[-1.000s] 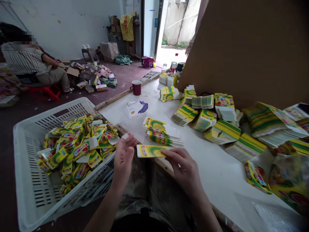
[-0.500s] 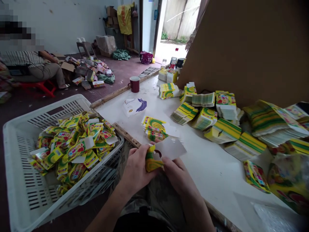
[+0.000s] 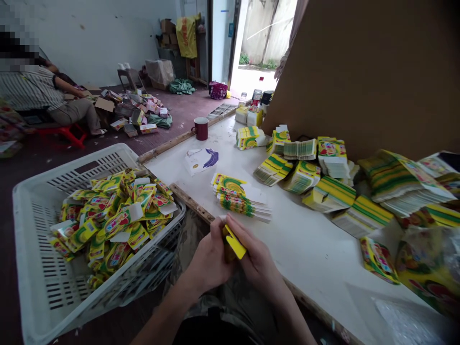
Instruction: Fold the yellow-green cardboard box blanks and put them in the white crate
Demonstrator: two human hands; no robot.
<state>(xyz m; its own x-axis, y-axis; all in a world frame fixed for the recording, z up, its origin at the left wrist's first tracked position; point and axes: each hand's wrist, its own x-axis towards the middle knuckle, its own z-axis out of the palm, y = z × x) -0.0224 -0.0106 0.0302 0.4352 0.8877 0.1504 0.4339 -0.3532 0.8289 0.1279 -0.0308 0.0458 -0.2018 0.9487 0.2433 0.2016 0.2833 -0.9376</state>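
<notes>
Between both hands, over my lap at the table's edge, is a small yellow cardboard box with a yellow flap standing out. My left hand wraps its left side, fingers closed. From the other side my right hand presses against it, fingers curled round and hiding most of the box. Just beyond them a short stack of flat printed cartons lies fanned on the white table. To the left, a white plastic crate holds a heap of yellow-green cartons.
Bundles of flat cartons line the table's right side before a large brown board. A maroon mug and a white printed sheet lie farther back. A seated person is beside a box pile at far left.
The box has turned in my hands, and its white flap no longer shows; a yellow flap does. My right hand has closed in beside the left. The view has shifted slightly.
</notes>
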